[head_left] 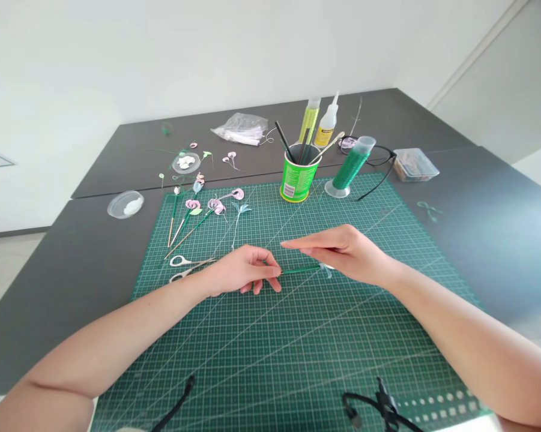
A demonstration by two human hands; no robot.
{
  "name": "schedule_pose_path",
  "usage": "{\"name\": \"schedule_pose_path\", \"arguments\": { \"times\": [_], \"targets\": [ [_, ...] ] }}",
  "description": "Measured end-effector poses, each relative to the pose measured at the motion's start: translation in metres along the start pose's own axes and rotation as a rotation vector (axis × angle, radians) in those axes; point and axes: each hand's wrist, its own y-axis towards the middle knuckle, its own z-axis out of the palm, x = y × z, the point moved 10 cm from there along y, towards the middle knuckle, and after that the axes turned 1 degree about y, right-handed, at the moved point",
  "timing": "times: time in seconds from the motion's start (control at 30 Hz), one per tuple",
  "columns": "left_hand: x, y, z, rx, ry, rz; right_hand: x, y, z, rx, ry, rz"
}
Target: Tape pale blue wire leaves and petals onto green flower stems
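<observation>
My left hand (245,273) is closed, pinching the left end of a thin green stem (299,270) just above the green cutting mat (297,336). My right hand (342,252) hovers over the stem's right end with fingers stretched out flat and pointing left. A small pale blue petal piece (326,269) shows at that end, under the right palm. Whether the right hand grips the stem is hidden. White-handled scissors (187,267) lie on the mat just left of my left hand.
Several finished paper flowers on stems (202,210) lie at the mat's upper left. A green can of tools (297,177), a tilted tube of green wire (352,168), two glue bottles (319,123), a plastic bag (243,128), lids and a clear box (415,164) stand behind on the dark table.
</observation>
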Motion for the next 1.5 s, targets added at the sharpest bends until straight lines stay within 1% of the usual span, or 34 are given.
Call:
{"name": "schedule_pose_path", "arguments": {
  "times": [0.17,0.33,0.63,0.8,0.93,1.0,1.17,1.37,1.5],
  "targets": [
    [0.001,0.0,0.001,0.026,0.025,0.001,-0.001,0.0,0.005,0.09,-0.021,-0.001],
    [0.002,0.001,0.001,0.047,0.049,0.027,-0.008,0.0,0.004,0.132,-0.06,0.068],
    [0.0,0.002,0.004,0.069,0.004,0.089,-0.024,-0.001,0.009,0.199,-0.113,0.209],
    [0.0,0.002,0.003,0.057,-0.001,0.107,-0.035,-0.004,0.01,0.249,-0.088,0.28],
    [-0.001,0.002,0.003,0.04,0.025,0.159,-0.038,-0.005,0.013,0.288,-0.05,0.297],
    [-0.004,-0.001,0.003,0.008,0.056,0.193,-0.037,-0.005,0.013,0.29,-0.034,0.291],
    [-0.018,-0.013,-0.004,-0.159,0.209,0.274,-0.038,-0.006,0.012,0.297,-0.024,0.301],
    [-0.038,-0.027,-0.009,-0.314,0.434,0.413,-0.033,-0.004,0.007,0.268,0.028,0.284],
    [-0.044,-0.031,-0.01,-0.362,0.506,0.456,-0.032,-0.004,0.007,0.278,0.05,0.318]
  ]
}}
